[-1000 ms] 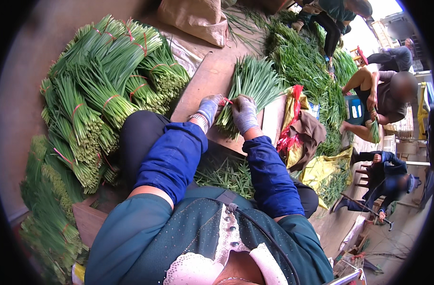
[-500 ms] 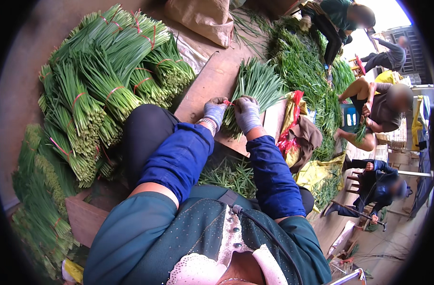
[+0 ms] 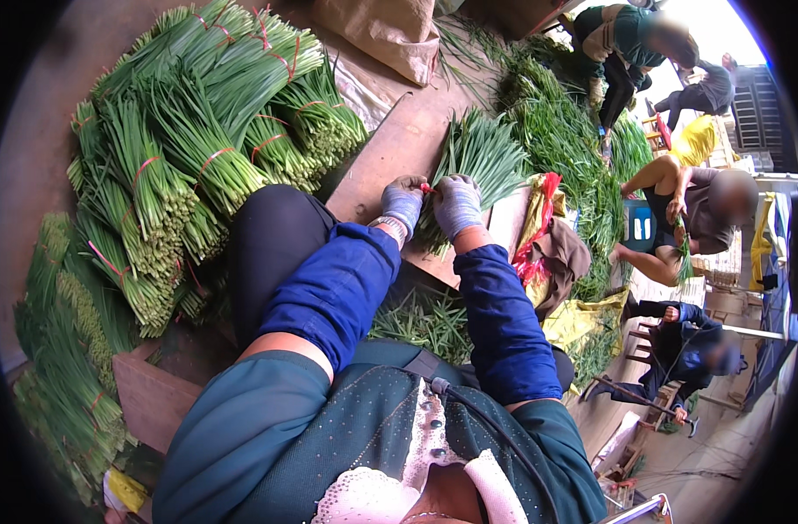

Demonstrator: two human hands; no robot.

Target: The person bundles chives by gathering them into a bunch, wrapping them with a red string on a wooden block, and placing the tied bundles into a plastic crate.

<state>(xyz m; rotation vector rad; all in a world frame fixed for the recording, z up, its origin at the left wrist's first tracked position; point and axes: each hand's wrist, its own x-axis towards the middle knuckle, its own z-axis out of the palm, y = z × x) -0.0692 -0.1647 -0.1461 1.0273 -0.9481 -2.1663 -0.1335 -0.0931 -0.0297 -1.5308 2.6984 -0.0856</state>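
Observation:
A bunch of garlic chives (image 3: 484,153) lies across a wooden board (image 3: 388,148) before me, its leaves fanning away to the far right and its cut ends close to my lap. Over the bunch, my gloved left hand (image 3: 403,201) is closed in a pinch on a red tie (image 3: 426,189). My right hand (image 3: 457,206), also gloved, rests against the bunch with its fingers closed at the other end of this tie. The two hands are close together, and the tie's path around the stalks is hidden under them.
Chive bundles (image 3: 181,148) bound with red ties are heaped at left. Loose chives (image 3: 556,122) spread along the right, beside a brown cloth (image 3: 563,262) and yellow sacking (image 3: 582,319). Beyond sit and stand several people; one seated person (image 3: 696,205) holds chives. A beige sack (image 3: 386,39) stands at the back.
My hands stay at the bunch, the red tie between them now shorter and bunched up. The view has shifted slightly. At right, the person with the stick has lowered it a little.

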